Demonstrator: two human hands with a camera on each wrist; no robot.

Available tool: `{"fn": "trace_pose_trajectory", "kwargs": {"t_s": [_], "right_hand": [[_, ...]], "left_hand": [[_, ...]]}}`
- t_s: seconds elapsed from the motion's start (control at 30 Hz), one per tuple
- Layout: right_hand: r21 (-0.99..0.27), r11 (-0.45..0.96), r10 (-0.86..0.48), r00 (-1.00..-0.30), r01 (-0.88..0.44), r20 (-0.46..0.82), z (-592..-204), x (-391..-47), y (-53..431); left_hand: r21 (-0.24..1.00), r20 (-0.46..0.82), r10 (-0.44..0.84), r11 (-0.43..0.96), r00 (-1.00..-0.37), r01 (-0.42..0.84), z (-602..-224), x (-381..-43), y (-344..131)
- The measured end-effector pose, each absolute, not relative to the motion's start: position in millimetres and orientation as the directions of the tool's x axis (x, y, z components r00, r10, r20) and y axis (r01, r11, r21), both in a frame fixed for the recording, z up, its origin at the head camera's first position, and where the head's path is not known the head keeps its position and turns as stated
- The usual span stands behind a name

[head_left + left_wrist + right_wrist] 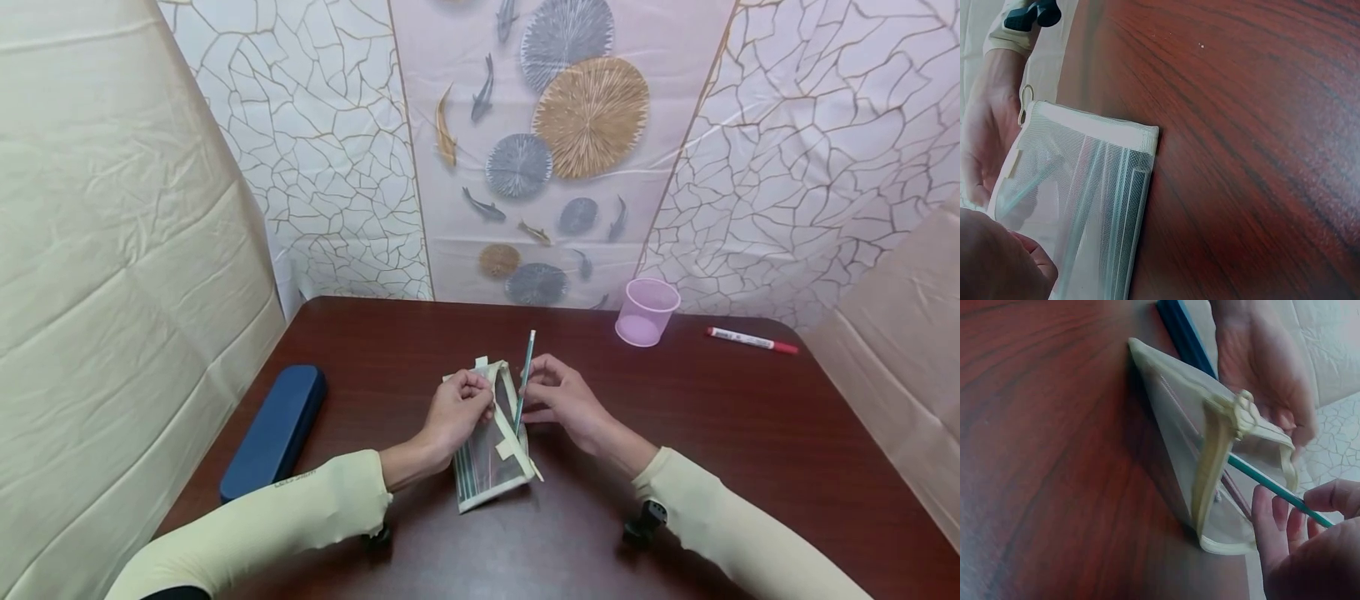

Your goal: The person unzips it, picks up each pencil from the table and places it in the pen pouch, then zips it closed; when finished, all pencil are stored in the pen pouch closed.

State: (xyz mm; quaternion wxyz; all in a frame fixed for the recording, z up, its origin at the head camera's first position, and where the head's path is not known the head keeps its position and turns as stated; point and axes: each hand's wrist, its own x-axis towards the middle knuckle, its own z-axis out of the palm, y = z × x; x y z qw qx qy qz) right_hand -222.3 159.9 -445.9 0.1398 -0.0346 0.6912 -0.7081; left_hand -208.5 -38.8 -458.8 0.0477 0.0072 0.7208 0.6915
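Observation:
A mesh zip pouch with cream edging lies slanted at the table's middle, its zipped mouth spread apart. My left hand pinches the pouch's edge near its upper part; in the left wrist view that hand covers a corner. A slim teal pencil is pinched between the thumb and fingers of my right hand. The pencil's lower part reaches through the open mouth, while its white-tipped top stands clear above. Several thin pencils show through the mesh inside.
A dark blue case lies at the table's left. Toward the back right stand a pink see-through cup and a red and white marker. Cloth walls border the table.

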Motion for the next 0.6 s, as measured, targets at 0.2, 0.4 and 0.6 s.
{"fn": "trace_pose_trajectory", "kwargs": {"t_s": [0.2,0.4,0.6], "right_hand": [[-0.982,0.035,-0.277,-0.942,0.185,-0.188,-453,-217,153],[-0.976,0.108,-0.290,-0.933,0.189,-0.212,-459,-214,151],[-0.973,0.158,-0.311,-0.926,0.171,-0.213,-462,-213,147]], "left_hand": [[0.998,-0.066,0.073,0.029,-0.995,-0.064,-456,-209,-39],[0.998,-0.068,0.066,0.010,-0.996,-0.067,-455,-210,-38],[0.997,-0.077,0.067,0.011,-0.995,-0.076,-456,-209,-37]]}}
